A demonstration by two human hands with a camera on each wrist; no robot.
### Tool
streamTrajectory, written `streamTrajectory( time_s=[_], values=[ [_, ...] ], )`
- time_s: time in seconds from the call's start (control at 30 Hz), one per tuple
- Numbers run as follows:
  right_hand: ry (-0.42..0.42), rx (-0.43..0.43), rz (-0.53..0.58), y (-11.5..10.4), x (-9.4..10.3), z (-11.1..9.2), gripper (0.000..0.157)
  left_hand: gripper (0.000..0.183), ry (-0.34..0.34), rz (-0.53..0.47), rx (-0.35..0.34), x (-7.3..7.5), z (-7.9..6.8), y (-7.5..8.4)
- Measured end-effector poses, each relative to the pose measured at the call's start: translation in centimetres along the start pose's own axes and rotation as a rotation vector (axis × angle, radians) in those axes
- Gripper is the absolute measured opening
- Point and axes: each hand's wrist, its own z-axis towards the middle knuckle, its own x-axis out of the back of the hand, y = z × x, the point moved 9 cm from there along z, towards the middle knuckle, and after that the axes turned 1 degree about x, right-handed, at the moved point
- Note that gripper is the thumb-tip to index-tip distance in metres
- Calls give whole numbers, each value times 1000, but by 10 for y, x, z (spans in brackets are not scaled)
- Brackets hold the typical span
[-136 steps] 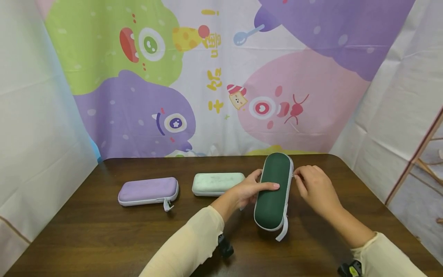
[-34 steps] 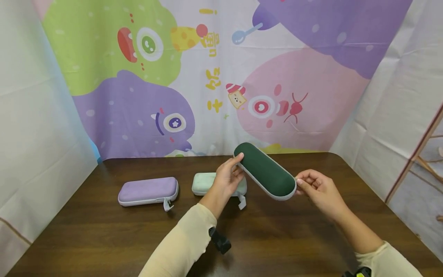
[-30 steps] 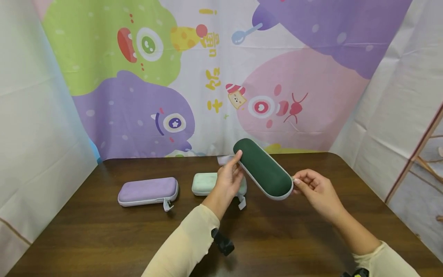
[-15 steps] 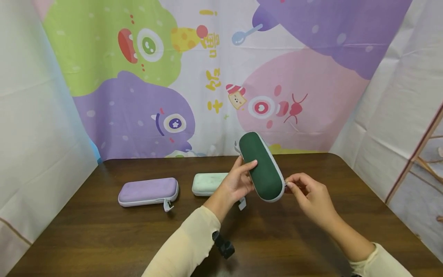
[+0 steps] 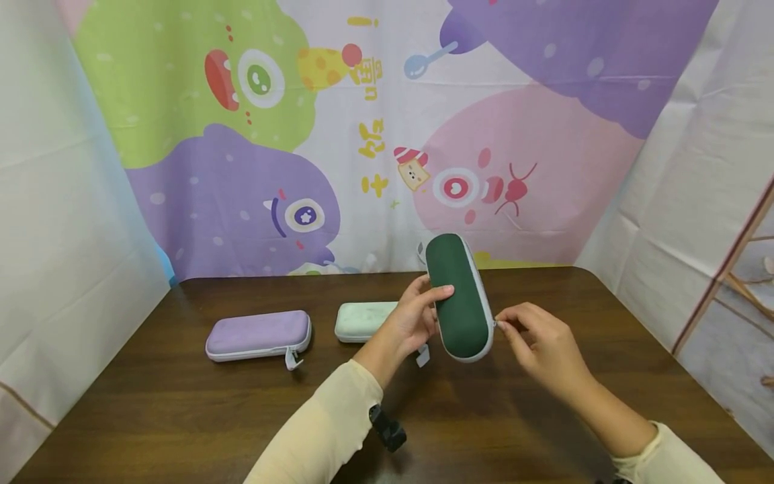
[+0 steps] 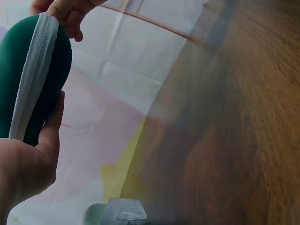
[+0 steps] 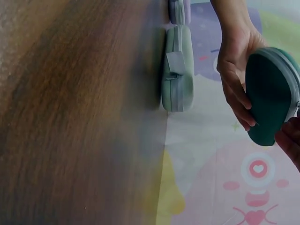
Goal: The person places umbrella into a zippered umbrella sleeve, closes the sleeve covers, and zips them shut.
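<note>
A dark green zip case [image 5: 459, 302] with a pale grey zipper band is held up over the table, tilted with its far end leaning left. My left hand [image 5: 417, 319] grips it from the left side, thumb across its face and the other fingers mostly hidden behind. At the case's lower right edge, my right hand [image 5: 541, 339] pinches the small zipper pull between thumb and forefinger. The left wrist view shows the zipper band [image 6: 35, 70] running along the case with its two edges together. In the right wrist view, a metal bit of the pull shows beside my right fingertips [image 7: 287, 136].
On the brown wooden table [image 5: 242, 417] lie a purple zip case [image 5: 259, 334] at left and a mint green zip case [image 5: 363, 321] in the middle, partly behind my left hand. A cartoon-printed cloth [image 5: 375, 228] hangs behind the table; white cloth flanks both sides.
The green case has been turned around, its loose strap going from the near end to the far end. Lately it swings more upright, and my right hand stays at its edge.
</note>
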Motion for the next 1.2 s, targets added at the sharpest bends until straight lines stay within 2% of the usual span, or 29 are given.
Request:
streamTrajectory(
  time_s=[0.07, 0.17, 0.3, 0.37, 0.43, 0.67, 0.83, 0.97, 1.1, 1.2],
  values=[
    [4, 8, -19, 0, 0, 1, 11, 49, -22, 19, 13, -2, -1, -2],
    [17, 43, -54, 0, 0, 2, 5, 53, -47, 59, 32, -4, -2, -4],
    [14, 69, -97, 2, 0, 5, 6, 59, -93, 143, 41, -8, -4, -6],
    [13, 72, -109, 3, 1, 6, 26, 58, -131, 170, 46, -12, -6, -7],
    [15, 70, -122, 5, 2, 6, 32, 58, -165, 183, 57, -15, -8, -8],
    [34, 57, -144, 13, 8, 7, 18, 64, -243, 266, 95, -18, -12, -11],
    [62, 42, -188, 19, 16, 10, 27, 72, -283, 373, 128, -18, -15, -13],
    [73, 35, -214, 23, 21, 10, 28, 78, -316, 428, 137, -18, -18, -14],
    [80, 24, -243, 28, 26, 10, 28, 68, -341, 473, 164, -17, -19, -17],
    [86, 24, -258, 31, 29, 10, 27, 54, -351, 505, 221, -13, -20, -23]
  ],
)
